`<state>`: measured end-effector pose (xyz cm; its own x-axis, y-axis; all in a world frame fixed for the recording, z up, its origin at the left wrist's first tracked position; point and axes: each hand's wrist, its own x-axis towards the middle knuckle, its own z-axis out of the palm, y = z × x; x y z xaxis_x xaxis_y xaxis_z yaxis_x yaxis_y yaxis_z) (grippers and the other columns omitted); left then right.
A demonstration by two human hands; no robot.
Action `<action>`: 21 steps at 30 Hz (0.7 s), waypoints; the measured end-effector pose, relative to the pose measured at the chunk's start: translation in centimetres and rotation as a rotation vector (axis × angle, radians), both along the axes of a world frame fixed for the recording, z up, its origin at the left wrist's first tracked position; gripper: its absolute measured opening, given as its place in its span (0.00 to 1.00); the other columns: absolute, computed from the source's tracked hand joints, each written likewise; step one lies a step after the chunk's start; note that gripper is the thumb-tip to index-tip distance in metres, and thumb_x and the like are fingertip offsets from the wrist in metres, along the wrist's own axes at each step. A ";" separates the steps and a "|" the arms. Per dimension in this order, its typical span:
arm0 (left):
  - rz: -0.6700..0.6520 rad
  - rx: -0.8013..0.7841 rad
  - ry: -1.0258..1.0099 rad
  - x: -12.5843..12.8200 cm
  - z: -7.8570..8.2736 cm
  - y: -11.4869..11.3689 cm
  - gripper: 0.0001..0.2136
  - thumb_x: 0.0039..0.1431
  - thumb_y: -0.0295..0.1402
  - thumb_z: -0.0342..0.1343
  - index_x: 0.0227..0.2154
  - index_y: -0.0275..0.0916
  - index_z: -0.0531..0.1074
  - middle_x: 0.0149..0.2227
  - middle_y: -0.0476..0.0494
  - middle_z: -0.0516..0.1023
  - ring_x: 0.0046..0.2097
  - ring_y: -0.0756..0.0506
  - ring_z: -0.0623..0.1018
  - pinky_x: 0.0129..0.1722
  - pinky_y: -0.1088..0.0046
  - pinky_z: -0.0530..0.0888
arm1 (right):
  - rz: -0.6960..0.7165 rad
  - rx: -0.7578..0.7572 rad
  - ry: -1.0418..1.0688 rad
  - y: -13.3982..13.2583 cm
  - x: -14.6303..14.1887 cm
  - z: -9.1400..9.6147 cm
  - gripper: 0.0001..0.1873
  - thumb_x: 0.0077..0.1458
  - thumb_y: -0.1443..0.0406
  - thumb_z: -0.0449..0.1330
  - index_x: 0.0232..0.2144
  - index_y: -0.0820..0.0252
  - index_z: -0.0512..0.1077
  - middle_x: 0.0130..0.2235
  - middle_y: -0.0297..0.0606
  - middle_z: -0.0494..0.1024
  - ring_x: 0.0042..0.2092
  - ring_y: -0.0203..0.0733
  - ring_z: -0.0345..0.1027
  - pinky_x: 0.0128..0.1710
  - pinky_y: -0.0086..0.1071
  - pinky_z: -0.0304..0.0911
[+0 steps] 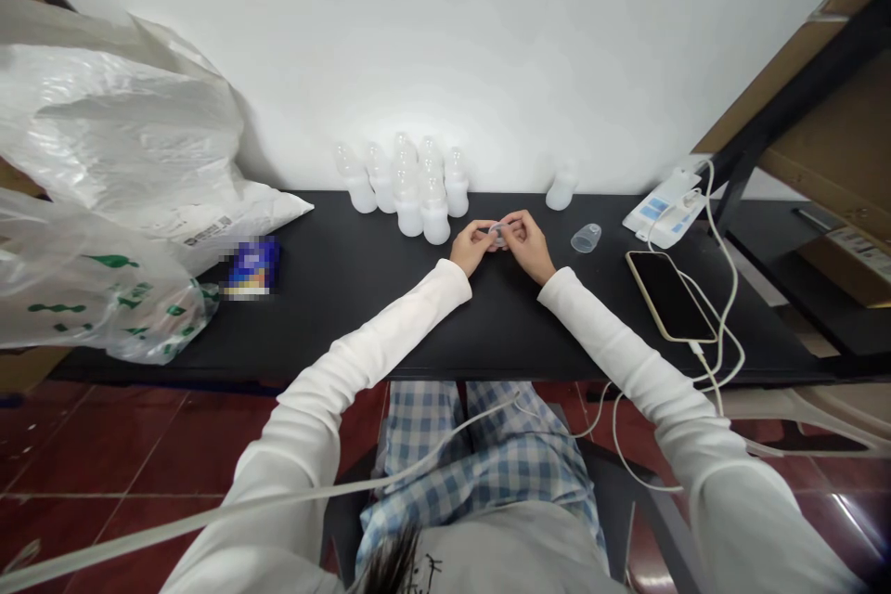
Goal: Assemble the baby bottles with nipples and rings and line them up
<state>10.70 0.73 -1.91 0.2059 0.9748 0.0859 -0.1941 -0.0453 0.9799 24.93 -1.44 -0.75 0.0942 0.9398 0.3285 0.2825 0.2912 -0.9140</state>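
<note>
Above the middle of the black table, my left hand [473, 244] and my right hand [527, 246] meet, fingers closed on one small, pale ring-like piece [497, 229]. Its exact kind is too small to make out, and the fingers cover part of it. Left of and behind my hands stands a group of several white baby bottles [409, 213] with clear domed caps. Another white bottle [561, 188] stands alone near the wall, to the right. Between my right hand and the phone, a clear domed cap [586, 238] lies on its side.
A phone [670, 295] with a white cable [728, 297] lies on the right of the black table [334, 325]. Behind it is a white-and-blue packet [665, 209]. Plastic bags [118, 130] and a blurred blue packet [251, 267] occupy the left. A black shelf frame [744, 158] stands right.
</note>
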 end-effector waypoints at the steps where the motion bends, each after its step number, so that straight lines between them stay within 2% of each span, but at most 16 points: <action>1: 0.010 -0.013 -0.021 0.0 -0.1 0.1 0.11 0.52 0.30 0.68 0.37 0.37 0.74 0.25 0.52 0.77 0.30 0.52 0.78 0.38 0.73 0.76 | 0.010 -0.021 0.002 0.1 0.2 0.0 0.19 0.53 0.50 0.63 0.39 0.56 0.70 0.32 0.31 0.71 0.29 0.35 0.69 0.33 0.33 0.69; 6: 0.032 -0.025 -0.048 0.0 -0.5 0.4 0.12 0.49 0.28 0.69 0.34 0.37 0.72 0.27 0.51 0.76 0.32 0.51 0.78 0.40 0.72 0.76 | 0.121 -0.055 -0.087 0.2 0.8 0.0 0.17 0.57 0.55 0.59 0.46 0.56 0.75 0.35 0.35 0.77 0.32 0.35 0.71 0.39 0.34 0.72; 12: 0.071 0.011 -0.015 -0.1 -0.4 0.5 0.14 0.45 0.24 0.70 0.31 0.37 0.70 0.30 0.51 0.76 0.35 0.51 0.77 0.43 0.72 0.74 | 0.238 -0.058 -0.022 0.8 1.4 -0.5 0.22 0.52 0.54 0.65 0.47 0.57 0.78 0.43 0.40 0.81 0.32 0.36 0.72 0.42 0.40 0.74; 17: 0.106 0.016 0.084 0.0 0.0 0.3 0.12 0.46 0.22 0.67 0.30 0.37 0.71 0.28 0.53 0.75 0.31 0.53 0.76 0.39 0.74 0.73 | 0.249 -0.099 0.058 0.8 1.5 -0.9 0.33 0.47 0.47 0.68 0.50 0.60 0.77 0.38 0.41 0.82 0.33 0.39 0.74 0.44 0.43 0.74; 21: 0.160 0.042 0.177 0.1 0.2 0.0 0.10 0.48 0.23 0.66 0.31 0.39 0.71 0.26 0.54 0.75 0.30 0.52 0.77 0.37 0.74 0.74 | 0.193 -0.096 0.016 0.7 1.1 -0.9 0.33 0.48 0.46 0.68 0.49 0.61 0.77 0.29 0.35 0.78 0.28 0.37 0.72 0.37 0.38 0.74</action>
<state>10.76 0.71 -1.73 0.0645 0.9926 0.1031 -0.0068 -0.1028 0.9947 25.98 -0.72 -1.65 -0.0860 0.9677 0.2368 0.2153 0.2501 -0.9440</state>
